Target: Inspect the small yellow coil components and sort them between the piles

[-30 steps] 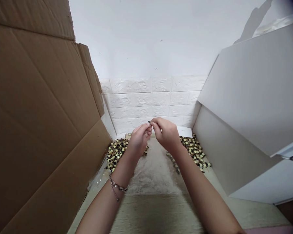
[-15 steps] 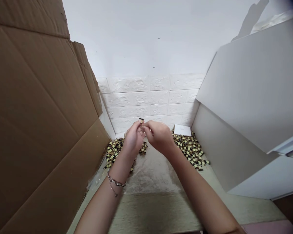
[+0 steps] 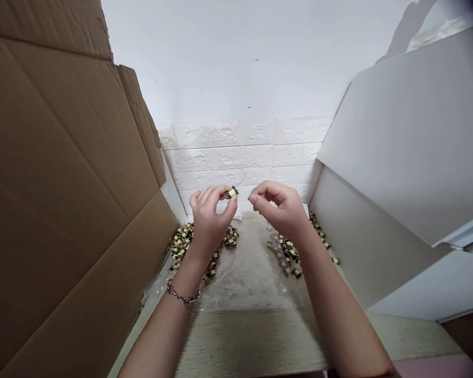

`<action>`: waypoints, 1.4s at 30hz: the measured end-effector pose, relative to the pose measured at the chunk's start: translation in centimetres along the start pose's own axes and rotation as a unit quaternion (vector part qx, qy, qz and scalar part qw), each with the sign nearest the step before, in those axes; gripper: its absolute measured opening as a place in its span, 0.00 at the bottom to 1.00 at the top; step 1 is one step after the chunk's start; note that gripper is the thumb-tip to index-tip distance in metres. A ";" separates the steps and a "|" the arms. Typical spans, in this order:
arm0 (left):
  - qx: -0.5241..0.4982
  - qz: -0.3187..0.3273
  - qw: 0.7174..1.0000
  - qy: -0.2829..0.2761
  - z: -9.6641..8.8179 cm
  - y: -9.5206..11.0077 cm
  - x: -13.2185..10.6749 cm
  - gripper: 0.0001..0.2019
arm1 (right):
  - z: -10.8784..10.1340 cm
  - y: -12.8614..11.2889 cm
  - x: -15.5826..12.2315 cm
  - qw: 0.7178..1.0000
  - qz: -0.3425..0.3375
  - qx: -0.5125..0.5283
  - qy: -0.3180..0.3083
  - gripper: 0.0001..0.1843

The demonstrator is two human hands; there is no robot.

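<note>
My left hand (image 3: 211, 218) pinches a small transformer (image 3: 232, 192) between thumb and fingertips, raised above the table. It has a yellow-taped body and black ends with thin pins. A short gap to the right, my right hand (image 3: 283, 210) is closed in a pinch, thumb against index finger. Whatever may be between those fingertips is too small to make out. Under my left hand lies a pile of similar transformers (image 3: 181, 244). A second pile (image 3: 289, 251) sits partly hidden below my right hand and wrist.
Clear plastic sheeting (image 3: 248, 273) covers part of the pale wooden table (image 3: 252, 341). A tall brown cardboard box (image 3: 71, 199) walls off the left side, and white boxes (image 3: 402, 136) stand on the right. Behind is a white brick-patterned wall (image 3: 228, 135).
My hands have moved apart, the right one going right and covering more of its pile. My left hand has turned its back toward me, and the transformer now shows more clearly.
</note>
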State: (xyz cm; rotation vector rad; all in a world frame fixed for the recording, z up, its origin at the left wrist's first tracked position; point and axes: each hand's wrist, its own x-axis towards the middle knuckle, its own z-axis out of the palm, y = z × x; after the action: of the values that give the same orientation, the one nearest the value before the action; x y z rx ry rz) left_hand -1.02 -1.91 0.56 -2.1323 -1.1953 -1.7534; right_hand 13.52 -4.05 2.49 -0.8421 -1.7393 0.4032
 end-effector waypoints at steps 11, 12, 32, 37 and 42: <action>-0.170 -0.101 0.978 -0.059 -0.2 1.0 -0.2 0.06 | 1.6 0.8 0.2 0.990 -0.115 -0.028 0.081 0.03; -0.224 -0.134 0.962 -0.076 -0.1 1.0 -0.2 0.07 | 1.6 0.7 0.2 0.987 -0.126 -0.031 0.094 0.03; -0.437 -0.241 0.858 -0.117 0.8 0.9 -0.3 0.07 | 1.9 0.6 0.1 0.964 -0.199 -0.102 0.142 0.05; -0.439 -0.240 0.857 -0.122 0.8 0.7 -0.3 0.07 | 2.0 0.8 0.1 0.968 -0.191 -0.087 0.134 0.05; -0.440 -0.244 0.856 -0.121 1.1 0.1 -0.3 0.08 | 2.2 1.2 0.2 0.973 -0.177 -0.081 0.122 0.05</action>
State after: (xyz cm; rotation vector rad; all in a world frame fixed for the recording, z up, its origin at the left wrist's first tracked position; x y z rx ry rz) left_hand -0.08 -1.48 0.00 -2.7587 -1.1958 -2.7321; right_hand 11.86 -2.78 1.17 -0.6457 -1.6619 -0.0798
